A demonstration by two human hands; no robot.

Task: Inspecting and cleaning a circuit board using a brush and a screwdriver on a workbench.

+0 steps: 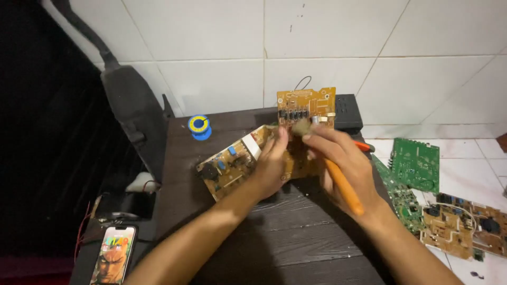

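A tan circuit board (232, 163) with blue and black parts lies tilted on the dark wooden table (296, 237). My left hand (272, 169) rests on its right part and holds it down. My right hand (343, 163) grips an orange-handled brush (343, 187); the pale bristle tip (302, 127) sits above the board, near my left fingertips. A second orange board (306, 105) stands upright just behind, leaning at the table's back edge.
A blue solder spool (199, 126) sits at the back left of the table, a black box (347, 112) at the back right. Green boards (416, 163) and a tan board (459, 224) lie on the white tiled floor to the right. A lit phone (112, 256) lies lower left.
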